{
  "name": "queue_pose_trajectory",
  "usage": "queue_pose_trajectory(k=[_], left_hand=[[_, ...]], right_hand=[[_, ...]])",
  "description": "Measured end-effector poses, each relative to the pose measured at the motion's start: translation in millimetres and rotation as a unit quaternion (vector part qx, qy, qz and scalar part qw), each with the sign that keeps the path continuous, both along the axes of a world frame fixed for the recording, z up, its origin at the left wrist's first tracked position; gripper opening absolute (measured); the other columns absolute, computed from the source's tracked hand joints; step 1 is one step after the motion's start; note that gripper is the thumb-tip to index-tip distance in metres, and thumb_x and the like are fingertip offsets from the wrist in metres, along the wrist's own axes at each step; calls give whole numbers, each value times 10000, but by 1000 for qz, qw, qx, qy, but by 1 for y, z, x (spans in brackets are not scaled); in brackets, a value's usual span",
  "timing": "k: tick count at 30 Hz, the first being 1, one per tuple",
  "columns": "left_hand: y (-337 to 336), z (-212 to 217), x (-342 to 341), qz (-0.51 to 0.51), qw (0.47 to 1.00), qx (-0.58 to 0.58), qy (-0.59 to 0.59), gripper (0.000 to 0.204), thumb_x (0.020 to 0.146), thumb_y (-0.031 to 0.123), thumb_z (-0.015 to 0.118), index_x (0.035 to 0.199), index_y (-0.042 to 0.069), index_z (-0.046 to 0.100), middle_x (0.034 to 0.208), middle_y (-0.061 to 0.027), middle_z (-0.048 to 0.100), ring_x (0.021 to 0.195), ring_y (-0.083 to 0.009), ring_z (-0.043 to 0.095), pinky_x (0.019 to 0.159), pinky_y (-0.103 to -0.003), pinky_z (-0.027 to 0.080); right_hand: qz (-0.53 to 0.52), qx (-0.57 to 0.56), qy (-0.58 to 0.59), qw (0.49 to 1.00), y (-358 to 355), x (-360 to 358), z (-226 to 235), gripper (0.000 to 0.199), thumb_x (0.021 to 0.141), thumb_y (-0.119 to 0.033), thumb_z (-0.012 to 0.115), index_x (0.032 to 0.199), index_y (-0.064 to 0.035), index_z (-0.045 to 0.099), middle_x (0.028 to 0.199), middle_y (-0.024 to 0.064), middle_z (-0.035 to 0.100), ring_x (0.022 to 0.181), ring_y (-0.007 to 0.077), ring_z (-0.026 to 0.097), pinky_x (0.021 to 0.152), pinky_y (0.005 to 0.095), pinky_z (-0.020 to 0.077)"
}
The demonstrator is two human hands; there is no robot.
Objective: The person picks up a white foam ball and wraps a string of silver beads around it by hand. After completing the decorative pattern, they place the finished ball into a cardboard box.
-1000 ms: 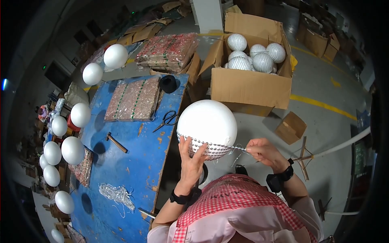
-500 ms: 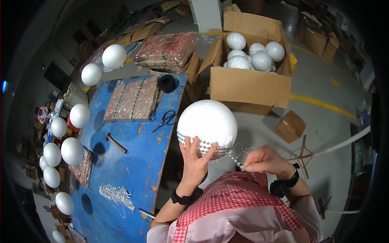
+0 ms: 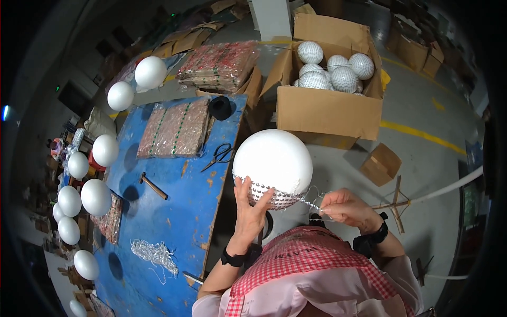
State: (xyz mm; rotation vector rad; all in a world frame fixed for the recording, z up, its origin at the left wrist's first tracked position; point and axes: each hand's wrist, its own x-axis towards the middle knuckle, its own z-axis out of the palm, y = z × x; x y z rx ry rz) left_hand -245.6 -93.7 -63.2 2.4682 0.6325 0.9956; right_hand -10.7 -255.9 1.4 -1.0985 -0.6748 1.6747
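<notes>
A large white ball [image 3: 273, 158] hangs in front of me, its lower part wrapped in rows of silver beads. My left hand [image 3: 249, 217] supports it from the near side, fingers and thumb spread over the beaded rows. From the ball's lower right a silver bead string [image 3: 308, 202] runs fairly taut to my right hand [image 3: 347, 207]. The fingers of that hand are pinched together on the string. A thin loose loop of string curls above the taut stretch. The underside of the ball is hidden.
Left of me, a blue table [image 3: 174, 211] carries scissors [image 3: 221, 156], a hammer [image 3: 153, 186], a heap of silver bead strings [image 3: 156, 254], a black roll [image 3: 220, 108] and a wrapped bundle [image 3: 174, 129]. Several white balls [image 3: 96, 197] line its far-left side. An open carton [image 3: 328, 112] holds beaded balls.
The bead string is straighter between the ball and my right hand, which has moved slightly right. My left fingers have shifted a little on the ball.
</notes>
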Motion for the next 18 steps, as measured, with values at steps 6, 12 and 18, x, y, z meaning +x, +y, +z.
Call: queue_pose_trajectory(k=[6,12,18], left_hand=[[2,-2,0,15,998,27,46,646,754,-78,630,1230,359,604,1474,-144,212,1364,-471,213,1060,-632,246],[-3,23,4,40,985,94,138,689,746,-96,588,1251,373,583,1435,-195,254,1342,-485,253,1043,-626,283],[-1,19,5,22,991,69,108,703,748,-98,584,1266,379,573,1431,-198,267,1336,-489,262,1038,-613,305]], right_hand=[[-15,1,38,999,1,-1,-6,152,889,-104,599,915,38,647,607,-50,496,507,7,369,455,183,258],[6,-19,-23,1000,5,-9,15,167,883,-113,607,926,44,648,618,-52,507,525,5,388,478,177,276],[-34,9,-51,998,2,3,-5,149,887,-117,608,909,25,649,606,-47,492,519,15,388,473,184,279]])
